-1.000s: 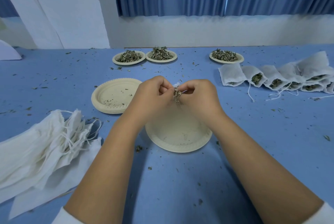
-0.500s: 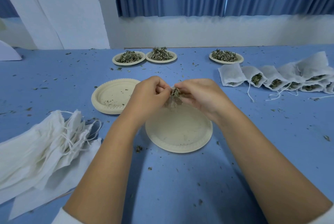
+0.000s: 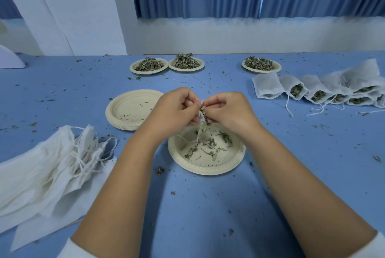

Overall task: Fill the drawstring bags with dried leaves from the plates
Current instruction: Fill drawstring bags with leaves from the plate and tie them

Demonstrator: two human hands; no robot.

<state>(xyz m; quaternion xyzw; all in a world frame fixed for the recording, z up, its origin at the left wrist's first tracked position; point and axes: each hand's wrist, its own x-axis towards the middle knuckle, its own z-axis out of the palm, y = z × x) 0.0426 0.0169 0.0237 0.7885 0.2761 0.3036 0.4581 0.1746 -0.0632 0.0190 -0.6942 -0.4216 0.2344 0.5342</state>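
My left hand (image 3: 174, 109) and my right hand (image 3: 226, 109) meet above a cream paper plate (image 3: 235, 159). Between the fingertips is a small white drawstring bag (image 3: 200, 116), mostly hidden, with dried leaves (image 3: 203, 111) at its mouth. Its string hangs down toward the plate. Loose leaf pieces (image 3: 210, 145) lie scattered on the plate. Three plates heaped with dried leaves (image 3: 149, 65) (image 3: 186, 62) (image 3: 260, 64) stand at the far side of the blue table.
A pile of flat white bags (image 3: 48, 166) lies at the left. A stack of bare plates (image 3: 125, 109) sits left of my hands. A row of filled bags (image 3: 316, 89) lies at the right. Leaf crumbs are scattered over the table.
Leaf pieces have dropped onto the plate under my hands, which was bare before. Both hands stay pinched together at the bag, and its string now hangs down.
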